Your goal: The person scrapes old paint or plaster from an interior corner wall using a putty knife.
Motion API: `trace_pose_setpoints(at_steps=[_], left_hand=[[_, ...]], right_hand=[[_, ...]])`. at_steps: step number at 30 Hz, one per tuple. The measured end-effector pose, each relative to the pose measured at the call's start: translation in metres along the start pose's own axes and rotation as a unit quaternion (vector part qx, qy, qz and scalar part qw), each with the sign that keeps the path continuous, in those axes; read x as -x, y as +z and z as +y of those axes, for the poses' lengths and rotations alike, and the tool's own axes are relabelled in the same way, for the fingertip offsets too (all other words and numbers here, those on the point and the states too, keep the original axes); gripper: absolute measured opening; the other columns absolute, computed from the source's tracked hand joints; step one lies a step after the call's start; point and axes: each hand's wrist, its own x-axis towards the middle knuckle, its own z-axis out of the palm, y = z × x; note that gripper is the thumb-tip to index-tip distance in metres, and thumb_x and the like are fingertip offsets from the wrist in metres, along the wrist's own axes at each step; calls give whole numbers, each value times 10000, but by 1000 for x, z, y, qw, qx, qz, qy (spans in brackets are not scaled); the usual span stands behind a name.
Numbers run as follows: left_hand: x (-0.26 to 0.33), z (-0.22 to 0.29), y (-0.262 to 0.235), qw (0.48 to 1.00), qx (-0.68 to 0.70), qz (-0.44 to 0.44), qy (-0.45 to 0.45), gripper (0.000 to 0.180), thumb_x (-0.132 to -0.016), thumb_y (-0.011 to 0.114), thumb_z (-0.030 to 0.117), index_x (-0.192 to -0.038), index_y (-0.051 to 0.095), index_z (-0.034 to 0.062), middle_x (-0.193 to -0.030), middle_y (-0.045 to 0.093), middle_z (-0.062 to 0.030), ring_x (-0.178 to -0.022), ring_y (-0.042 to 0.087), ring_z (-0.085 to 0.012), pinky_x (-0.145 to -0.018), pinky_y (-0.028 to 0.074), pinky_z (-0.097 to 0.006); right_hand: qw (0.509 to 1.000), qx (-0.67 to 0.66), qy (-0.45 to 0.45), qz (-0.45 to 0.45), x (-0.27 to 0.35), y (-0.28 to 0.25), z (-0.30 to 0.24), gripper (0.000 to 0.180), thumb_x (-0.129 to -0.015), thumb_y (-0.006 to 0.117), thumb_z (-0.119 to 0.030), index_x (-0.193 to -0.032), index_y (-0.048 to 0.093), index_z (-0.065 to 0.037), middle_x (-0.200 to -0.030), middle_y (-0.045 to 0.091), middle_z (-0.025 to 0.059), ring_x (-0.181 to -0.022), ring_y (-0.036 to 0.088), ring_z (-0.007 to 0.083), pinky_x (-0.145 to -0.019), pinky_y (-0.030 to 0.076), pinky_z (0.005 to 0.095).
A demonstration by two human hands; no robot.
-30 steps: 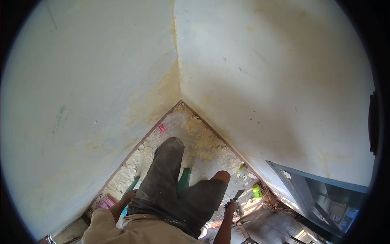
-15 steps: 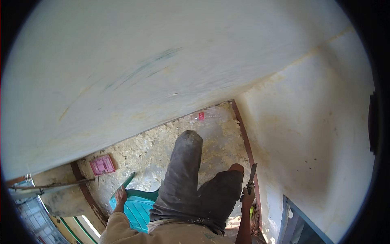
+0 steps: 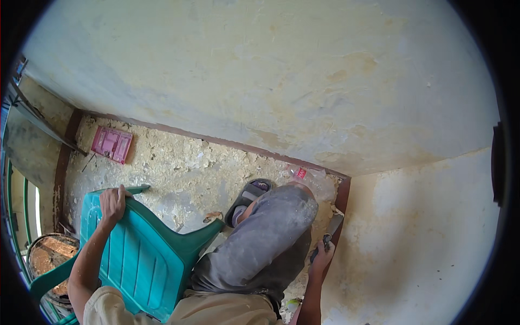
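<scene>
My left hand (image 3: 114, 203) grips the upper edge of a teal plastic chair (image 3: 138, 254), fingers curled over it. The chair stands tilted at my left side, one leg tip near my sandalled foot (image 3: 246, 200). On the right, near the foot of the wall, my right hand (image 3: 323, 254) is closed on the dark handle of a putty knife (image 3: 335, 221). Its flat metal blade points forward, close to the brown skirting. Where the blade ends, I cannot tell whether it touches the wall.
Flakes of peeled paint cover the floor (image 3: 173, 157). A pink plastic tray (image 3: 112, 144) lies far left, a clear bottle (image 3: 317, 181) with a red label in the corner. Patchy walls (image 3: 303, 81) rise ahead and right. A rusty round drum (image 3: 51, 254) stands at left.
My view has swung to the right corner and nearer the wall. The chair, with my left hand on it, shows larger and turned. My right hand keeps the putty knife, low beside the wall.
</scene>
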Motion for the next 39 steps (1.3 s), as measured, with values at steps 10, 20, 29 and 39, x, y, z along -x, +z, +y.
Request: trace_pose_setpoints(at_steps=[10, 20, 29, 39], left_hand=[[7, 2, -1, 999, 32, 38, -14, 495, -909, 329, 281, -591, 672, 122, -685, 626, -132, -709, 570, -337, -721, 426, -414], [6, 4, -2, 996, 51, 59, -30, 480, -866, 342, 348, -664, 713, 119, -692, 650, -127, -733, 613, -321, -729, 460, -388], [-28, 11, 9, 988, -97, -70, -99, 333, -744, 506, 397, -869, 714, 169, -917, 677, -91, -865, 633, -280, -741, 483, -408], [-57, 68, 52, 913, 118, -378, 99, 573, -880, 454, 505, -1254, 505, 74, -1212, 559, -156, -1132, 506, -326, -946, 393, -407]], right_hand=[[993, -101, 19, 53, 8, -61, -8, 128, -858, 538, -191, -882, 523, -66, -656, 473, 0, -374, 404, 74, -294, 256, 238], [992, -76, 30, 100, 2, -109, 57, 113, -832, 564, -174, -858, 536, -67, -649, 492, -5, -424, 446, 79, -341, 303, 211], [978, -30, 105, 176, 7, -130, 81, 246, -858, 584, -272, -763, 536, -50, -584, 455, -11, -450, 419, 77, -364, 288, 235], [999, 40, 14, 27, -49, -90, -47, 302, -885, 526, -304, -650, 453, -128, -557, 352, -43, -464, 321, 70, -431, 293, 226]])
